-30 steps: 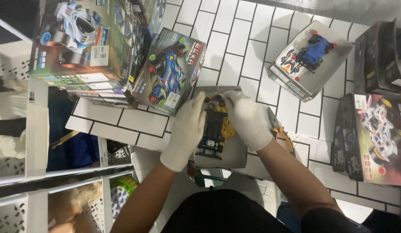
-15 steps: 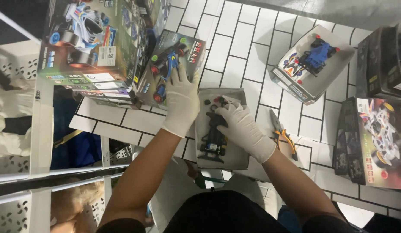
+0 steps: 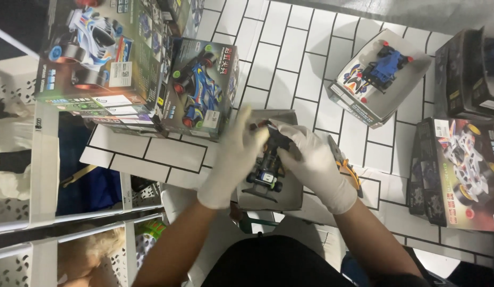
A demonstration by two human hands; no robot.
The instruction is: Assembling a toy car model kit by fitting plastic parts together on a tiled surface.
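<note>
At the far left, white perforated storage bins are seen below the edge of the white tiled tabletop. On the tabletop's left part, a large toy car box showing a white racer lies at the upper left corner, and a smaller box with a blue racer picture leans against its right side.

Just right of that, near the tabletop's front edge, the left hand in a white glove is seen with its fingers curled loosely against the left side of a small dark toy race car; whether a firm grip is made there cannot be told. The car is held over an open grey cardboard tray, with its blue-hubbed wheels toward the person. The right hand, also gloved in white, is closed over the car's right side and top, with its fingers wrapped onto the body.

Just beside the right wrist, yellow-handled pliers lie on the tiles. Farther right, toward the back edge, an open box holding a blue toy car is set at an angle. At the right edge, dark toy car boxes are stacked.
</note>
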